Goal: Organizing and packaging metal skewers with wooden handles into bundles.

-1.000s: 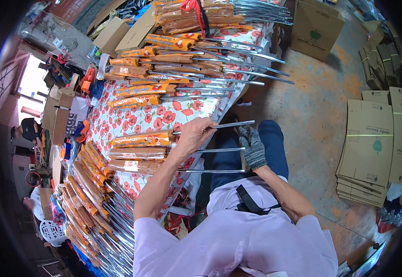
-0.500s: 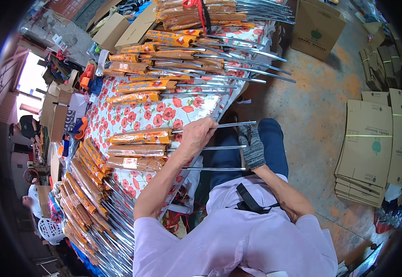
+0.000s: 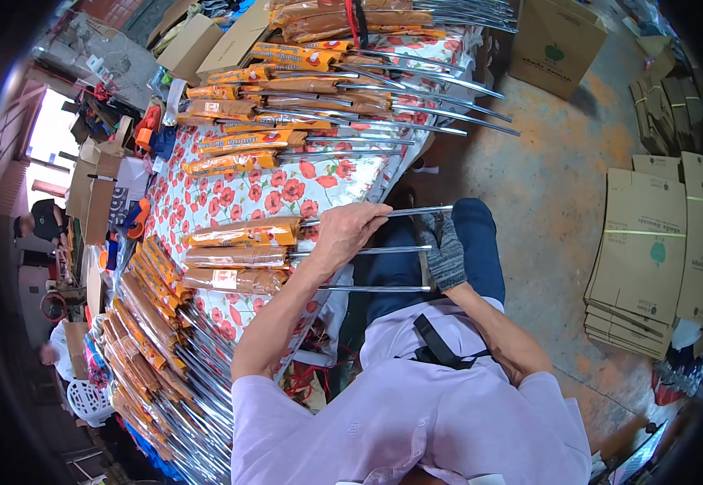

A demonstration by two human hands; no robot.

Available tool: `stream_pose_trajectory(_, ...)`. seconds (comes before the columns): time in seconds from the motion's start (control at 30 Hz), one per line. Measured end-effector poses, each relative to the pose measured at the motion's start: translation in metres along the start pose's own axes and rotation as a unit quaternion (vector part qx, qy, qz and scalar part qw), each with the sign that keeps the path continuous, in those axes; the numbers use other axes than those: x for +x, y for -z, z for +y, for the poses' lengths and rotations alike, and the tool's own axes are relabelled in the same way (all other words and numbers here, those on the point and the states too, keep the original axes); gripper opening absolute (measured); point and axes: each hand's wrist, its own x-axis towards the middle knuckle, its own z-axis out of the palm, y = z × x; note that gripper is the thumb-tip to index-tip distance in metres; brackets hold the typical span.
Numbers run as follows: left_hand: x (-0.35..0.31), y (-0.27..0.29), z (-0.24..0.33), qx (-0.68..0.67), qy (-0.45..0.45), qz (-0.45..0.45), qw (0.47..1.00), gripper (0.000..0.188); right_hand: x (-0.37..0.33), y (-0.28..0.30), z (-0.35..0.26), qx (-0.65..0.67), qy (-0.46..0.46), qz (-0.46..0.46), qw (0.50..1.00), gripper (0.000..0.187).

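My bare left hand point(image 3: 355, 230) is closed around the metal rod point(image 3: 420, 211) of the farthest of three wrapped bundles. That bundle point(image 3: 246, 233) lies on the table in orange and clear plastic. Two more bundles lie beside it on the near side, a brown one point(image 3: 238, 257) and one with a white label point(image 3: 246, 280), their rods pointing right past the table edge. At the rod ends, over my lap, is my right hand point(image 3: 447, 259) in a grey knit glove. Its fingers are bent by the tip of the held rod; a thin brownish edge shows beside them, too little to name.
A red-flowered cloth point(image 3: 267, 194) covers the table. Several similar bundles point(image 3: 242, 144) lie at the far side, and a dense row point(image 3: 145, 339) fills the near left. A standing carton point(image 3: 557, 48) and stacked flat cartons point(image 3: 638, 255) are on the floor to the right.
My left hand and the held rod have shifted slightly right and away. My gloved hand has moved up a little along with the rod tip. The other bundles look the same.
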Motion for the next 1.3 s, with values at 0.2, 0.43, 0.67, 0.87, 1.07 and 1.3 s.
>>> stream_pose_trajectory(0.2,-0.001,-0.001,0.0,-0.003,0.006,0.01,1.0,0.019,-0.001,0.0,-0.006,0.021,-0.027,0.003,0.999,0.035)
stream_pose_trajectory(0.43,-0.003,-0.004,-0.003,0.001,-0.008,0.033,0.999,0.019,-0.002,-0.001,-0.01,-0.033,-0.008,0.006,0.999,0.035)
stream_pose_trajectory(0.67,-0.004,-0.005,-0.001,0.027,-0.016,0.052,0.998,0.018,-0.001,-0.003,-0.007,-0.008,-0.008,-0.006,1.0,0.036)
stream_pose_trajectory(0.87,-0.005,-0.007,-0.002,0.042,-0.033,0.069,0.996,0.02,-0.006,-0.004,-0.001,-0.023,0.041,0.001,0.999,0.038)
stream_pose_trajectory(1.07,-0.007,-0.006,0.0,0.074,-0.058,0.082,0.992,0.021,-0.001,-0.009,0.001,-0.04,0.034,0.004,0.999,0.04)
stream_pose_trajectory(1.3,-0.007,-0.005,0.001,0.051,-0.05,0.068,0.995,0.021,-0.005,-0.009,0.002,-0.014,0.034,0.002,0.999,0.038)
